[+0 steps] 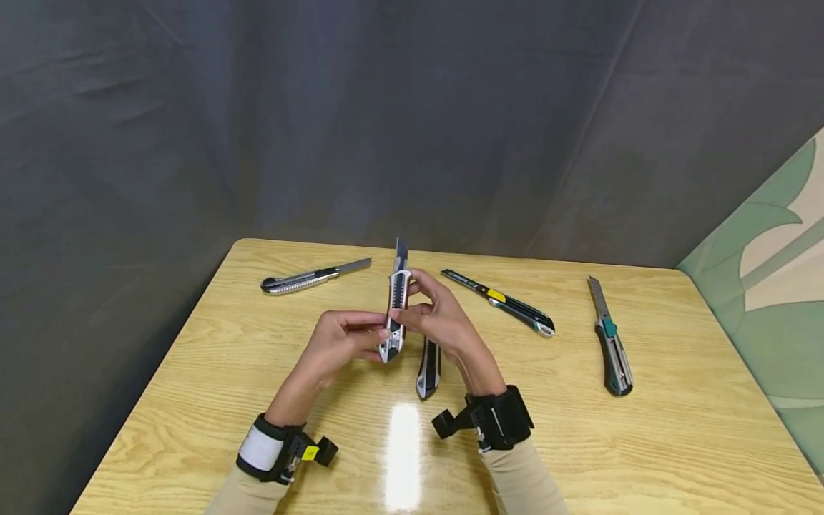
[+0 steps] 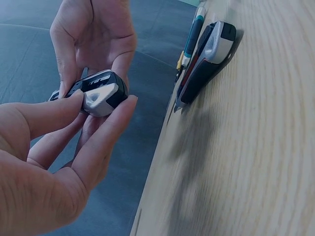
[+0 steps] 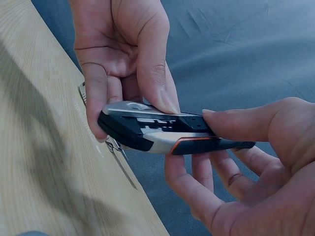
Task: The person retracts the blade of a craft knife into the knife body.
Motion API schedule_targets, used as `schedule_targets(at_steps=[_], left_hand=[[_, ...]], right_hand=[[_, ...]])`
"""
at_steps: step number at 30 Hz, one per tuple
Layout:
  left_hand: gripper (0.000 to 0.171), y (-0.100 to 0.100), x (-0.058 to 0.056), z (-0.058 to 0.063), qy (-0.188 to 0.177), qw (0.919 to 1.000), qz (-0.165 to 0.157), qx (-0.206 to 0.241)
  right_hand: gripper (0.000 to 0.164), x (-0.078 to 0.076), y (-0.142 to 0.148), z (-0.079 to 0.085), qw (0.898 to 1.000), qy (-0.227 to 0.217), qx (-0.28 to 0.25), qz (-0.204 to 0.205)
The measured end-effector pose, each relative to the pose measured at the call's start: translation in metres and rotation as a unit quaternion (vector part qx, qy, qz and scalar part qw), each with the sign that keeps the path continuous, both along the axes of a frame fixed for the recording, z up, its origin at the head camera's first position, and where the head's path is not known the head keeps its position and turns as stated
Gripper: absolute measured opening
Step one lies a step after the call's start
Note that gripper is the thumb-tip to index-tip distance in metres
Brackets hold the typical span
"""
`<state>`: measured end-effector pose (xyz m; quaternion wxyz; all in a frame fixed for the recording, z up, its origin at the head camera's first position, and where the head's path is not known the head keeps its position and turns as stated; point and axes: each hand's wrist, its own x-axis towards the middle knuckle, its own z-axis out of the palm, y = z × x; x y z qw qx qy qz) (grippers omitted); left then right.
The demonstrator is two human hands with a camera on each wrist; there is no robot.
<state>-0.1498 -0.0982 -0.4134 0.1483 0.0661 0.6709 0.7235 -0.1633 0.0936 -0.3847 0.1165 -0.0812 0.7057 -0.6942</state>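
Both hands pinch one utility knife point(image 1: 399, 285), raised above the surface point(image 1: 225, 372) near the middle, its blade pointing up and away from the person. The left hand point(image 1: 344, 340) pinches the butt end between thumb and fingers; the right hand point(image 1: 444, 315) grips higher, thumb laid on the front of the body and fingers bent behind it. The body is long and gently swelling, a smooth silvery shell around a dark channel with a ribbed strip. The right wrist view shows a blocky black end cap and a dark side grip edged by a thin orange line.

Just below the raised knife, partly hidden by the right hand, a black-and-silver knife point(image 1: 428, 372) lies with a ridged dark centre and a tapered pale tip. To the left rests a slim knife point(image 1: 299, 281) with a shiny, notched metallic handle, a black rounded end and a flat grey blade. To the right lie a dark, narrow knife point(image 1: 515, 307) with a yellow slider and, farther over, a knife point(image 1: 611, 343) with a curved black grip, teal slider and segmented blade.

The surface is pale yellow wood-grain with rounded far corners and a glossy reflection; behind it hangs a creased dark grey cloth point(image 1: 386, 107).
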Motion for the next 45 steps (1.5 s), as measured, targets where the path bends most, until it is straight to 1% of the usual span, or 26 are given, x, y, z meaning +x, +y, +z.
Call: schedule_targets(at_steps=[5,11,15,18,22,26,29,33,39,42,45], left_hand=[[0.028,0.001,0.000,0.001,0.002,1.0000,0.000,-0.001],[0.029,0.001,0.001,0.003,0.002,0.9999,0.011,0.005],[0.030,0.001,0.002,0.004,0.003,0.9999,0.009,0.011],[0.030,0.000,0.001,0.004,0.004,0.9999,0.003,0.016],[0.031,-0.001,0.000,0.004,0.001,0.9998,0.000,0.018],[0.032,-0.003,0.000,0.004,-0.004,0.9998,0.006,0.017],[0.032,-0.003,0.000,0.003,-0.009,0.9998,0.007,0.018],[0.031,-0.004,0.001,0.004,-0.014,0.9997,0.006,0.019],[0.032,-0.005,0.001,0.002,-0.017,0.9995,0.002,0.026],[0.032,-0.005,0.000,0.003,-0.016,0.9995,0.000,0.029],[0.031,-0.005,0.000,0.004,-0.013,0.9996,0.000,0.026]], right_hand=[[0.054,0.001,0.002,0.001,1.000,0.004,-0.001,0.008],[0.055,0.000,0.002,0.004,1.000,0.008,0.015,0.018],[0.058,0.000,0.002,0.007,0.999,0.001,0.017,0.029],[0.060,0.000,0.003,0.007,0.999,-0.001,0.017,0.029],[0.063,0.000,0.002,0.004,1.000,0.006,0.015,0.027],[0.064,-0.002,0.000,-0.001,0.999,0.013,0.013,0.031],[0.063,-0.002,-0.001,-0.001,0.999,0.009,0.012,0.032],[0.064,0.000,-0.001,0.005,0.999,-0.002,0.016,0.040],[0.062,0.009,-0.002,0.023,0.998,0.004,0.032,0.050],[0.063,0.012,-0.002,0.026,0.998,0.005,0.033,0.050],[0.064,0.012,-0.002,0.025,0.998,0.005,0.034,0.055]])
